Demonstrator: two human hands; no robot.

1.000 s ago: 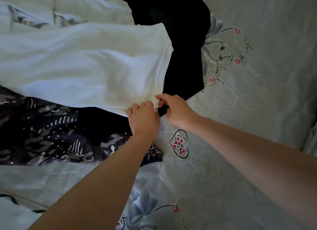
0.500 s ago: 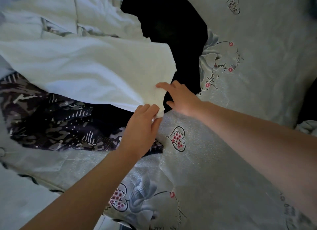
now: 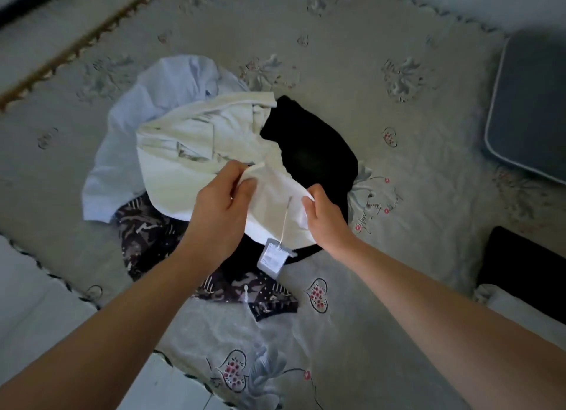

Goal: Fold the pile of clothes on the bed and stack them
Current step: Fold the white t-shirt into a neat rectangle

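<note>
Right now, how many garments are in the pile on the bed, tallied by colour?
Cream white garment, gripped by the left hand and the right hand, tag dangling: 1
Pale blue-white garment: 1
Black garment: 1
Dark camouflage-print garment: 1
Total: 4 visible; any garment buried underneath cannot be seen.

Two bare forearms in view, no sleeves visible. Left hand (image 3: 222, 207) and right hand (image 3: 326, 223) bare: no gloves, rings, watch or wristbands showing.
</note>
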